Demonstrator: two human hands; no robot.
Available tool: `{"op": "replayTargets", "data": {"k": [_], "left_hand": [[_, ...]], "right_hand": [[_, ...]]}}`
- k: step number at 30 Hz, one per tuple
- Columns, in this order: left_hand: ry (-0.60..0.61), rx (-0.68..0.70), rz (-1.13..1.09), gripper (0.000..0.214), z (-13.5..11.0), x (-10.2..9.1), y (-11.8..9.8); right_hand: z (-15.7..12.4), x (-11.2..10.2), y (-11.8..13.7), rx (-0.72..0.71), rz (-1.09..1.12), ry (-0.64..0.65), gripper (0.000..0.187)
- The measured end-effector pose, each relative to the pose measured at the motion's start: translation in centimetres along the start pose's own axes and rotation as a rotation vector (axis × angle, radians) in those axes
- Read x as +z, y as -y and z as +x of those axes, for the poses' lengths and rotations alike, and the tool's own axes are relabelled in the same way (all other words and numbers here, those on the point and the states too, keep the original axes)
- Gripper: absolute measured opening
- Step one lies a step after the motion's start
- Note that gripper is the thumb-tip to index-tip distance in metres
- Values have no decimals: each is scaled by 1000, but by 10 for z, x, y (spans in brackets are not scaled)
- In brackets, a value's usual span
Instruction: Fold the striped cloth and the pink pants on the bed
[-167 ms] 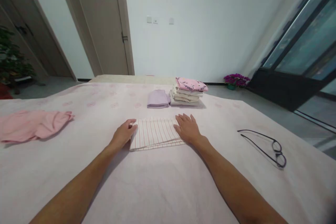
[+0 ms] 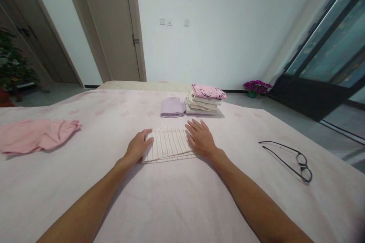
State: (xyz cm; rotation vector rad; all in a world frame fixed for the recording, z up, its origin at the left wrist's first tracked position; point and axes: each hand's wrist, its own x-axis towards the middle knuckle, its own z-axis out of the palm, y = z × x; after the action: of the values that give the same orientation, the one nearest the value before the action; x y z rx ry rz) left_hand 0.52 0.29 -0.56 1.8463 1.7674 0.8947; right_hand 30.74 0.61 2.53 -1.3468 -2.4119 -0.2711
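Observation:
A folded white cloth with thin pink stripes (image 2: 168, 146) lies flat in front of me, its near edge showing several layers. My left hand (image 2: 139, 145) is curled at its left end, thumb on top and the other fingers around the edge. At the right end my right hand (image 2: 202, 136) rests flat on the cloth, fingers stretched and slightly spread. Just beyond it sits a folded lilac cloth (image 2: 172, 107). Beside that stands a stack of folded clothes (image 2: 202, 105), cream and white with a pink printed piece on top.
All this lies on a bed with a pale pink sheet (image 2: 171, 205). A crumpled pink garment (image 2: 37, 134) is at the far left. Black-framed glasses (image 2: 302, 163) lie unfolded on the right. Beyond the bed are a wall, a door (image 2: 114, 26) and purple flowers (image 2: 257, 86).
Both hands have shifted a little inward over the striped cloth, the left to the right and the right to the left. The other things stay where they were.

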Motion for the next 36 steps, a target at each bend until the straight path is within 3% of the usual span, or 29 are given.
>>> {"op": "replayTargets", "data": {"k": [4, 8, 16, 20, 23, 27, 32, 36], "left_hand": [[8, -15, -91, 53, 1, 3, -5], [22, -120, -346, 64, 2, -2, -9], [-5, -346, -671, 69, 11, -41, 7], [6, -311, -694, 70, 10, -51, 3], [-14, -226, -662, 70, 7, -53, -16], [-35, -101, -581, 68, 3, -47, -56], [20, 54, -469, 65, 3, -13, -99], [188, 108, -522, 70, 4, 16, -112]], "right_hand": [[0, 5, 16, -141, 114, 121, 52], [-4, 10, 26, -117, 122, 252, 54], [-5, 2, 42, -179, 163, 260, 54], [-3, 3, 47, -207, 198, 211, 50], [-1, 3, 47, -216, 329, 122, 41], [1, 1, 51, -30, 721, 34, 38], [5, -3, 57, 296, 1421, 233, 62], [9, -3, 57, 435, 1562, 244, 73]]}}
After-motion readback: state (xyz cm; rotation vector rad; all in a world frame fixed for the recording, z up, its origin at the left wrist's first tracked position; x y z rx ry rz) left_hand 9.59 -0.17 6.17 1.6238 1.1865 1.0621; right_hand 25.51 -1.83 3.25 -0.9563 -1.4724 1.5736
